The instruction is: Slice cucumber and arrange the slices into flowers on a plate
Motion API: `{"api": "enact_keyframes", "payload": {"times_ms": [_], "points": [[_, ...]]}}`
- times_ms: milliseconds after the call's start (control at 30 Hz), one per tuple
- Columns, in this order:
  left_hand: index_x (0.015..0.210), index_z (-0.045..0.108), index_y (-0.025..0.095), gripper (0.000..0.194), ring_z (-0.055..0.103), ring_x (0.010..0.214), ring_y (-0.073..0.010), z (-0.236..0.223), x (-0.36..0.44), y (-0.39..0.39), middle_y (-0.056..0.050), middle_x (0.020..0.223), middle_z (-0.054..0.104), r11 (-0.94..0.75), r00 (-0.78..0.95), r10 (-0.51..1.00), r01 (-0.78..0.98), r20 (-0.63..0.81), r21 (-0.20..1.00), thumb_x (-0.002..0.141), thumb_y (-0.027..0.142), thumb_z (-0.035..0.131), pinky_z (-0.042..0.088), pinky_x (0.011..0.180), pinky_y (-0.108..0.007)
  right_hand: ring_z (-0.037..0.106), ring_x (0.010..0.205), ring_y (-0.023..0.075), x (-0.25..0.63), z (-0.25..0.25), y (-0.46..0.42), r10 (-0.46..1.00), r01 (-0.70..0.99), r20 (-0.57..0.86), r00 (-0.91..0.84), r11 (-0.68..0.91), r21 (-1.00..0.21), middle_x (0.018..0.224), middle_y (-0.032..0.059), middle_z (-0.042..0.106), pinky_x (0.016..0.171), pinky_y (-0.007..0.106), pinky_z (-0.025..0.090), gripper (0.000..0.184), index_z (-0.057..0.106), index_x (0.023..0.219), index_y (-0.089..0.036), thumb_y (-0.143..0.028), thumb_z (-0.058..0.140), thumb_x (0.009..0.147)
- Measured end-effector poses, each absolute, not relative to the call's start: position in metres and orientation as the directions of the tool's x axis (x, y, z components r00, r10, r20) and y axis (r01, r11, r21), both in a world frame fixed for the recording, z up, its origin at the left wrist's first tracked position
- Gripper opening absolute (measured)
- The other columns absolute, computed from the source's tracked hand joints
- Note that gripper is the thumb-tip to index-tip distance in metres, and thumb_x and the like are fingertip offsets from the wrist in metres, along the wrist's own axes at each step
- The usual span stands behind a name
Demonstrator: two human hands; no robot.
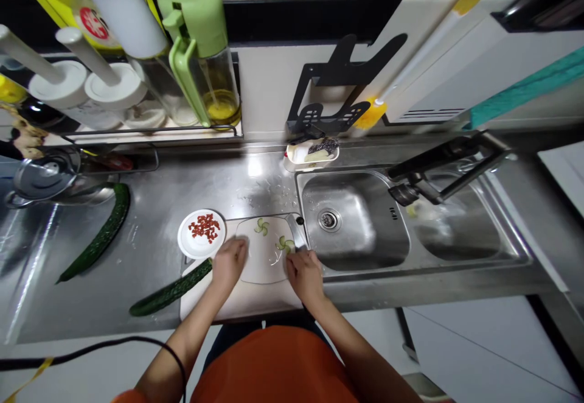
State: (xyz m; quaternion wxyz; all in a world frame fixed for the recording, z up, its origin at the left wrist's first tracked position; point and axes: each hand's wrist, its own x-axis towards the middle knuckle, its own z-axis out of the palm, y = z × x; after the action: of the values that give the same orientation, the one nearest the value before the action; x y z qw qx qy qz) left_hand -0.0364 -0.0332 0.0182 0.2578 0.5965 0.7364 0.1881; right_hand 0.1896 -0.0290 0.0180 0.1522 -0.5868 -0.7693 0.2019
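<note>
A white rounded-square plate (264, 263) lies on the pale cutting board (198, 299). Near its upper edge and its right side, thin green cucumber slices (261, 226) form small pinwheels. My left hand (230, 260) is closed at the plate's left edge, and my right hand (305, 274) is closed at its right edge; the fingertips are partly hidden. A cut cucumber (173, 292) rests with one end on the board beside my left wrist. Above it, a small round plate (186, 246) bears chopped red bits (205, 227). A knife blade (300, 235) shows beyond my right hand.
A whole cucumber (98, 238) lies at left near a lidded metal pot (45, 175). The double steel sink (356, 208) with its black faucet (424, 175) is at right. A seasoning rack (182, 129) holds jars and a green-topped oil bottle (198, 38). A cable (114, 342) crosses lower left.
</note>
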Motion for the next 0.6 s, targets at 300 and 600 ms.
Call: {"api": "enact_keyframes", "payload": {"times_ms": [300, 600], "points": [[0.113, 0.062, 0.020, 0.033, 0.062, 0.081, -0.0189, 0.013, -0.061, -0.065, -0.009, 0.101, 0.067, 0.363, -0.322, 0.926, 0.905, -0.198, 0.223, 0.090, 0.034, 0.043, 0.040, 0.064, -0.026, 0.046, 0.082, 0.0210, 0.169, 0.021, -0.039, 0.922, 0.807, -0.032, -0.385, 0.320, -0.496, 0.076, 0.0056, 0.059, 0.073, 0.031, 0.034, 0.018, 0.065, 0.079, -0.021, -0.016, 0.050, 0.087], [0.099, 0.064, 0.018, 0.032, 0.061, 0.072, -0.0168, 0.009, -0.048, -0.060, -0.009, 0.090, 0.064, 0.329, -0.310, 0.927, 0.942, -0.209, 0.063, 0.093, 0.034, 0.036, 0.033, 0.055, -0.024, 0.045, 0.081, 0.0200, 0.162, 0.018, -0.045, 0.889, 0.782, -0.016, -0.458, 0.394, -0.484, 0.074, 0.0047, 0.057, 0.072, 0.030, 0.034, 0.017, 0.064, 0.078, -0.019, -0.017, 0.050, 0.087]]}}
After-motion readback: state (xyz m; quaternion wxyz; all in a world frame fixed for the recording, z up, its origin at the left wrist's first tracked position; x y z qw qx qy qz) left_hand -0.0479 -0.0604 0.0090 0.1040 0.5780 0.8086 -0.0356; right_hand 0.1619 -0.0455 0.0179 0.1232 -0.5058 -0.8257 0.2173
